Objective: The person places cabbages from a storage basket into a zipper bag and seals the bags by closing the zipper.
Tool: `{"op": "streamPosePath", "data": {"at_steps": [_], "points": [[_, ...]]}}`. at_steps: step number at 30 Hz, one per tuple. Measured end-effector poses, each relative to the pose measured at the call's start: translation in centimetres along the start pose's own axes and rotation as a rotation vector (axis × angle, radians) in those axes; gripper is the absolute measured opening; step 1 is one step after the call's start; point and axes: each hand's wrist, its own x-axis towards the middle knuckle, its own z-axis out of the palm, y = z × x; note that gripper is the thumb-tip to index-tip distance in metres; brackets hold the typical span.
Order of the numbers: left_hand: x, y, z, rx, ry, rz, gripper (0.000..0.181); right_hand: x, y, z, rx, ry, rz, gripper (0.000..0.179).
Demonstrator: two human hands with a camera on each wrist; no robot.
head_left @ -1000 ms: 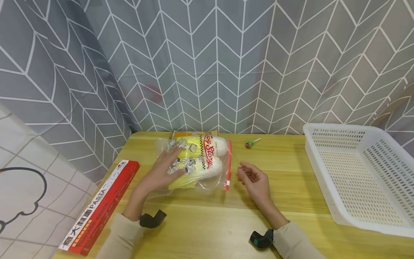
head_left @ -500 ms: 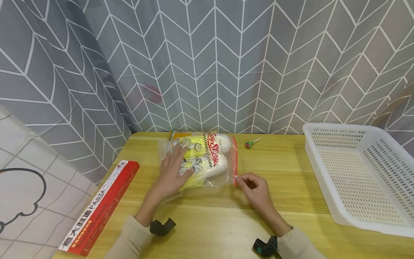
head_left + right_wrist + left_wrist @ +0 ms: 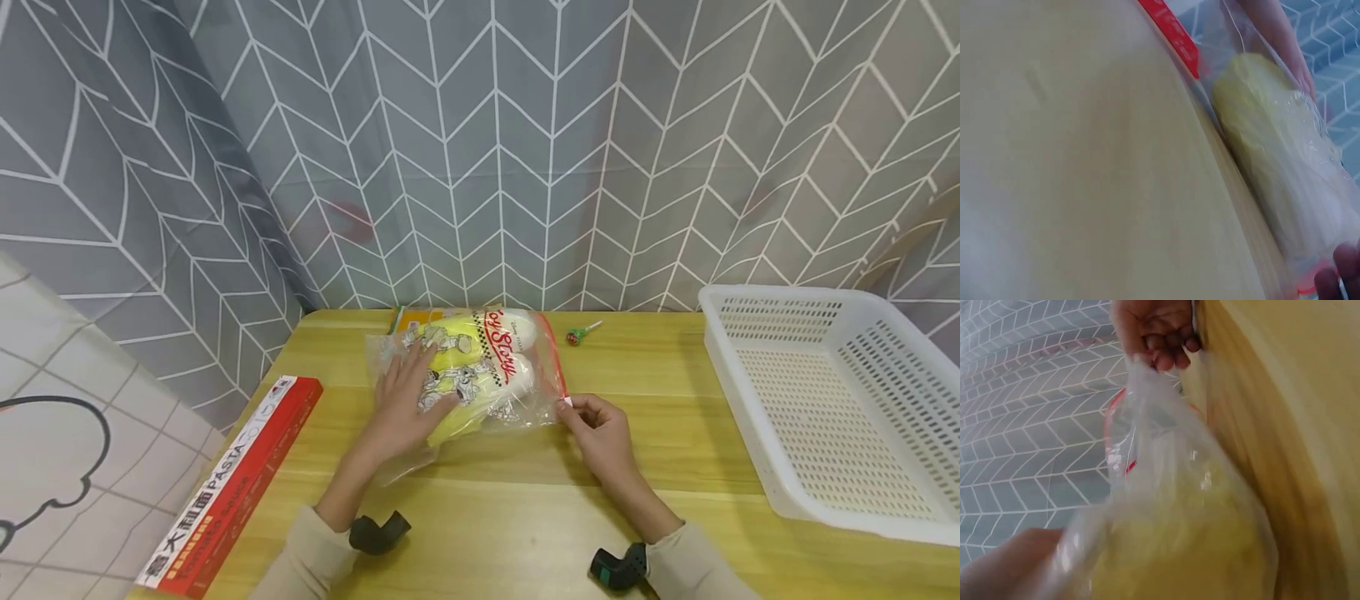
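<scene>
A clear zip bag (image 3: 547, 410) with a Toy Story print lies on the table, its red zip strip (image 3: 556, 354) facing right. Inside are pale yellow-and-white napa cabbages (image 3: 1260, 125), seen most plainly in the right wrist view. My left hand (image 3: 405, 408) rests with spread fingers on the left part of the bag. At the front right corner, my right hand (image 3: 602, 432) pinches the end of the zip strip by its small white slider (image 3: 567, 401). That corner is drawn out to the right, and the left wrist view shows the plastic stretched toward the right fingers.
A red pasta box (image 3: 232, 483) lies along the table's left edge. Behind the bag, an orange-and-green package (image 3: 415, 318) shows partly. A lollipop (image 3: 581, 333) lies to the bag's right. A white perforated basket (image 3: 765, 442) stands at the right. A grey patterned curtain (image 3: 480, 150) hangs behind.
The bag has shifted right, with my left hand moving along on it. My right hand, apart from the bag at first, has taken hold of its zip corner and drawn it right.
</scene>
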Motion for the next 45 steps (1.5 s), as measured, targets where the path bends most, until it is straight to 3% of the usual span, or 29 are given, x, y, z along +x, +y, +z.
{"op": "streamPosePath", "data": {"at_steps": [7,12,18,22,30,39,45], "points": [[0.0,-0.3,-1.3,0.01,-0.026,0.061,0.077,1.5,-0.4,-2.1,0.042,-0.014,0.136,0.025],[0.0,-0.6,-1.7,0.003,-0.028,0.06,0.074,2.6,-0.9,-4.0,0.038,-0.088,0.209,0.031],[0.3,-0.8,-1.1,-0.009,-0.022,0.098,0.071,3.5,-1.4,-6.3,-0.019,-0.203,0.209,0.035],[0.5,-0.9,-0.4,-0.017,-0.017,0.112,0.072,3.9,-1.4,-7.3,-0.038,-0.227,0.198,0.036],[0.1,-0.4,0.1,0.005,-0.038,0.092,0.069,4.2,-1.3,-7.7,-0.033,-0.121,0.217,0.037],[-0.3,0.2,0.0,-0.009,-0.125,0.085,0.062,4.3,-1.4,-7.9,-0.03,-0.038,0.198,0.032],[-0.2,0.0,0.4,-0.028,-0.087,0.112,0.06,4.4,-1.0,-8.0,-0.043,-0.036,0.18,0.03]]}}
